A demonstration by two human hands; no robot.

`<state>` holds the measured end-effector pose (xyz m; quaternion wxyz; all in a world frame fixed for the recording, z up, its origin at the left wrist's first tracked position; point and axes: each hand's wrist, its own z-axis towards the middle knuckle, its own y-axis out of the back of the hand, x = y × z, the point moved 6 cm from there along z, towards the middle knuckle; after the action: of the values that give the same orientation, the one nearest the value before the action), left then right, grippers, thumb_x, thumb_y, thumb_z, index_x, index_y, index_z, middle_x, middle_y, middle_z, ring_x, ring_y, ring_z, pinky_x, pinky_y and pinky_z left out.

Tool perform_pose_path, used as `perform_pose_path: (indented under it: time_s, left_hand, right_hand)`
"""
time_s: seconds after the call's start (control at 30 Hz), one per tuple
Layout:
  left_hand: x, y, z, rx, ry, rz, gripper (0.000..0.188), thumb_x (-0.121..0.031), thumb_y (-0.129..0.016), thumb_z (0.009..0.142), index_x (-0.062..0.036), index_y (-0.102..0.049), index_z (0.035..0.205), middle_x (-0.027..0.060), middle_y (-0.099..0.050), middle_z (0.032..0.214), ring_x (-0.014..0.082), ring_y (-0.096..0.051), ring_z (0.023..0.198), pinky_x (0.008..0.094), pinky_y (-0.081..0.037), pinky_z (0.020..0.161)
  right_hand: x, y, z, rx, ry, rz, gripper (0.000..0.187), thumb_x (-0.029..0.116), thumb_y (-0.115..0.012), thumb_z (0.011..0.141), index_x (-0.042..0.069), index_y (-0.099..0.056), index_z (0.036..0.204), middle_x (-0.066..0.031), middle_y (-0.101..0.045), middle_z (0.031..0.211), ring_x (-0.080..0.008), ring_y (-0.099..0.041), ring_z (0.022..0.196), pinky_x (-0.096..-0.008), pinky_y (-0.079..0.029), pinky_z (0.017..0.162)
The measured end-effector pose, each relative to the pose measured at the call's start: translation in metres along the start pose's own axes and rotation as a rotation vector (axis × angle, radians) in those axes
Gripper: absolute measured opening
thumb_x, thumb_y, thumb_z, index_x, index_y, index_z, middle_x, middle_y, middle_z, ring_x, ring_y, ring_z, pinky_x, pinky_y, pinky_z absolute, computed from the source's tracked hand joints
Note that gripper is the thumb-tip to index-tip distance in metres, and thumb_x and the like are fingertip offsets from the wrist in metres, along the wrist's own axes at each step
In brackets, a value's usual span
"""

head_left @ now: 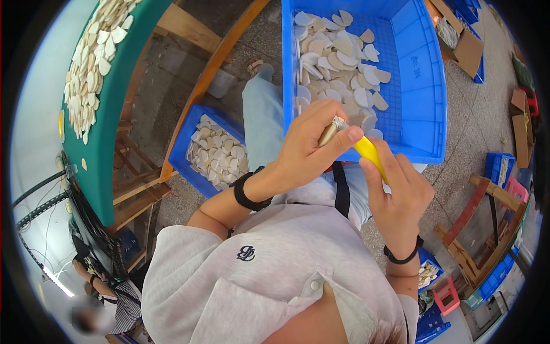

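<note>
Plainly, both hands were closed and at work near each other, just over the near edge of a large blue crate [409, 109]. The left hand [309, 143] was curled shut, its fingers bent around a small cream piece [327, 136], which showed between the forefinger and the thumb; that thumb stretched toward the other hand, its tip just beside the upper end of a yellow-handled tool [369, 153]. The right hand [401, 192] gripped that tool, thumb on one side and forefinger along the other, the remaining fingers folded in toward the palm. The tool's working end was mostly hidden by the left thumb, so whether it touched the cream piece could not be told. Black wristbands [252, 194] circled both wrists. Inside the large crate, flat pale pieces [335, 57] lay in a loose heap toward its left side, many with one rounded edge. Lower down to the left, a smaller blue crate [184, 174] stood on the floor, filled with similar pieces, beside the person's light blue trouser leg [260, 112]. Farther left, a green desk [129, 69] bore a long spread of pale pieces along its far side, with one lying apart from the rest nearer its lower end.
</note>
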<state>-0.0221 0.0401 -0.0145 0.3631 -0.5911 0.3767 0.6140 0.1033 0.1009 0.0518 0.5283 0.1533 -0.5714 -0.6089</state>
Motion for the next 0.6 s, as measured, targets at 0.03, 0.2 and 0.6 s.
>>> perform_pose_path:
  time_s: [0.03,0.2,0.6]
  left_hand:
    - [0.000,0.000,0.000,-0.014,-0.009,0.021,0.030,-0.029,-0.058,0.087,-0.0030,-0.047,0.076,0.0056,-0.039,0.065,0.0175,-0.037,0.061,0.0299,-0.032,0.056]
    - [0.001,-0.003,-0.001,0.021,0.106,-0.123,0.028,-0.029,-0.050,0.090,-0.0054,-0.046,0.076,0.0007,-0.039,0.067,0.0108,-0.035,0.063,0.0258,-0.030,0.055]
    - [0.008,-0.013,0.005,0.284,0.328,-0.876,0.037,-0.045,-0.032,0.084,-0.0110,-0.038,0.069,0.0015,-0.035,0.067,0.0126,-0.032,0.064,0.0250,-0.026,0.054]
  right_hand:
    - [0.000,-0.002,0.000,-0.001,-0.001,0.000,0.030,0.024,-0.070,0.074,0.010,-0.064,0.101,-0.0015,-0.045,0.058,-0.0150,-0.044,0.042,-0.0282,-0.032,0.039]
    - [-0.008,-0.009,-0.002,-0.041,-0.071,0.055,0.028,0.019,-0.068,0.078,0.006,-0.063,0.102,-0.0038,-0.050,0.061,-0.0179,-0.047,0.045,-0.0280,-0.036,0.042]
    - [-0.031,0.005,-0.009,-0.135,-0.311,0.316,0.020,0.010,-0.063,0.083,-0.001,-0.062,0.100,-0.0116,-0.064,0.079,-0.0146,-0.057,0.062,-0.0238,-0.043,0.056]
